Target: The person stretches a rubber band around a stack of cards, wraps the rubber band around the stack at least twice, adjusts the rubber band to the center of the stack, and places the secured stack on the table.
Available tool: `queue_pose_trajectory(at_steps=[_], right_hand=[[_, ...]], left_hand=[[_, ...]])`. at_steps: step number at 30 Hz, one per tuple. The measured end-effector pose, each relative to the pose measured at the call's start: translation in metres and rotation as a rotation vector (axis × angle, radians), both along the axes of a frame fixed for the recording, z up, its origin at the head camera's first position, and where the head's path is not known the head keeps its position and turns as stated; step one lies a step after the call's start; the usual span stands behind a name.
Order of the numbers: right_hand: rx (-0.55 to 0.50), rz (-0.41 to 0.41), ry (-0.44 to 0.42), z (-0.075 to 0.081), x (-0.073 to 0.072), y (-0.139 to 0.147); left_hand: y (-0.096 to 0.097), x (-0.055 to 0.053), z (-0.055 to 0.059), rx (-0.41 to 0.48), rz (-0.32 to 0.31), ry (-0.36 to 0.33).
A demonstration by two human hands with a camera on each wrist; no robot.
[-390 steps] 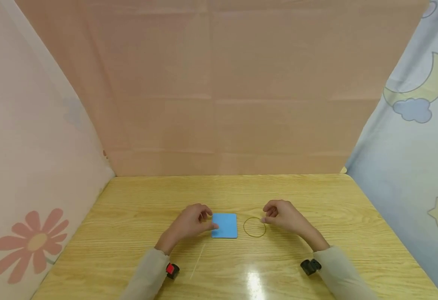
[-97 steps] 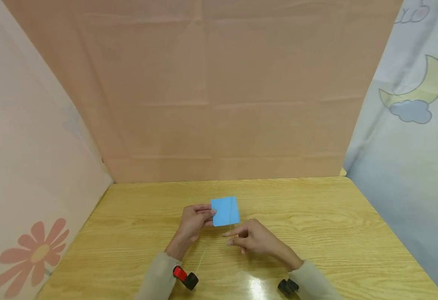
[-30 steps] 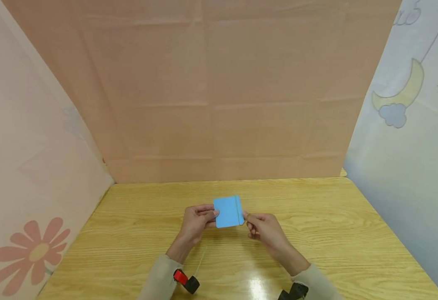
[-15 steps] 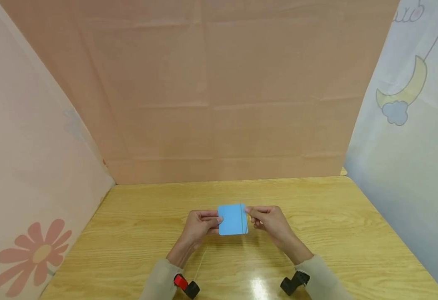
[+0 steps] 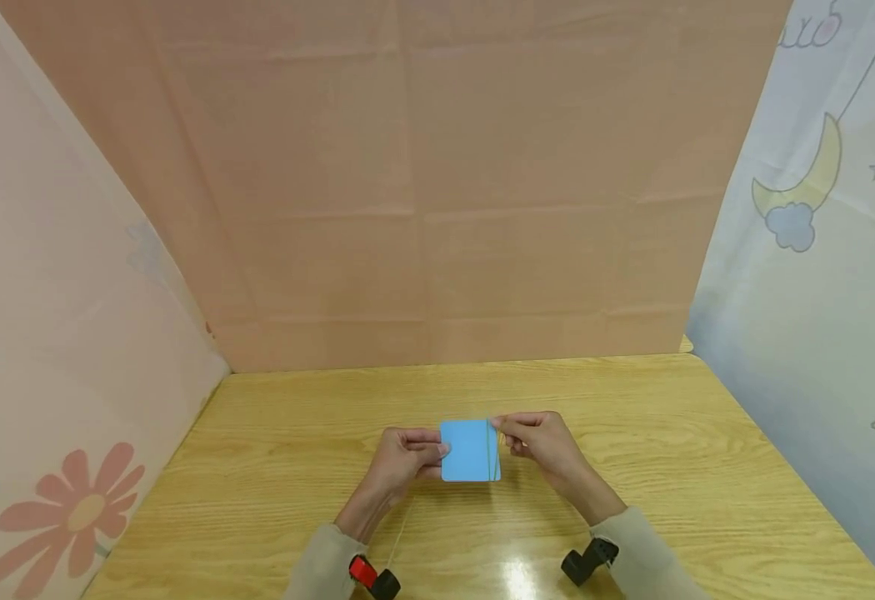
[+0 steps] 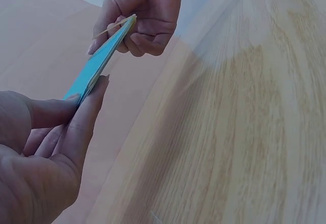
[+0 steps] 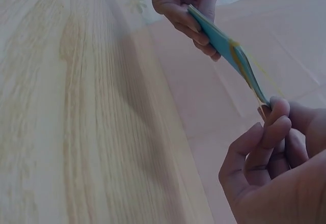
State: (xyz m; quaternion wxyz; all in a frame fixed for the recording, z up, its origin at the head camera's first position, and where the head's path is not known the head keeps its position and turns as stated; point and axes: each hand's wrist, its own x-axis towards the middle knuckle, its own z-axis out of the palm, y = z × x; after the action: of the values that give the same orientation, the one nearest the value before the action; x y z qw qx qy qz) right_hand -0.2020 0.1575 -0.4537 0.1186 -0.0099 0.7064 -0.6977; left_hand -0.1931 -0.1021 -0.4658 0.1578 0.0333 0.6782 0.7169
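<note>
A thin stack of blue square cards (image 5: 464, 452) is held up above the table, its layered edge showing in the left wrist view. My left hand (image 5: 398, 458) pinches the stack's left side between thumb and fingers. Round the right part of the stack runs a yellowish rubber band (image 5: 488, 454), with strands crossing the front close to the right edge. At the upper right corner my right hand (image 5: 546, 446) pinches the band with thumb and forefinger; the right wrist view shows a strand stretched toward these fingertips. How the band lies behind the stack is partly hidden.
The wooden table (image 5: 295, 425) has a thin pale line (image 5: 400, 533) near the left forearm. A peach cloth (image 5: 422, 208) hangs behind it, with patterned curtains on both sides. A black camera (image 5: 587, 562) sits on the right wrist.
Stack and band, apart on the table at first, are now held together with the band round the stack. Lately the right hand has shifted to the upper right corner, and the stack has lowered slightly.
</note>
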Motion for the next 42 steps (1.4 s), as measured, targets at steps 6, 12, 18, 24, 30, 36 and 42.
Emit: queue_pose_trajectory(at_steps=[6,12,18,24,30,36,42], right_hand=[[0.028,0.036,0.021,-0.001,-0.003,0.005],[0.026,0.096,0.025,-0.003,-0.008,0.009],[-0.023,0.171,0.019,-0.007,-0.016,0.014],[-0.026,0.215,0.023,-0.011,-0.021,0.019],[-0.006,0.214,0.031,-0.011,-0.022,0.021],[0.033,0.215,0.016,-0.011,-0.022,0.021],[0.068,0.229,0.014,-0.013,-0.022,0.022]], left_hand=[[0.000,-0.001,-0.003,-0.021,-0.024,0.014],[-0.001,-0.002,-0.007,-0.020,-0.041,0.005],[-0.002,-0.004,-0.010,-0.022,-0.053,0.020],[-0.002,-0.005,-0.010,-0.009,-0.074,0.027],[-0.001,-0.005,-0.012,-0.021,-0.060,0.026],[0.000,-0.006,-0.012,-0.019,-0.055,0.020],[0.000,-0.006,-0.013,-0.002,-0.062,0.009]])
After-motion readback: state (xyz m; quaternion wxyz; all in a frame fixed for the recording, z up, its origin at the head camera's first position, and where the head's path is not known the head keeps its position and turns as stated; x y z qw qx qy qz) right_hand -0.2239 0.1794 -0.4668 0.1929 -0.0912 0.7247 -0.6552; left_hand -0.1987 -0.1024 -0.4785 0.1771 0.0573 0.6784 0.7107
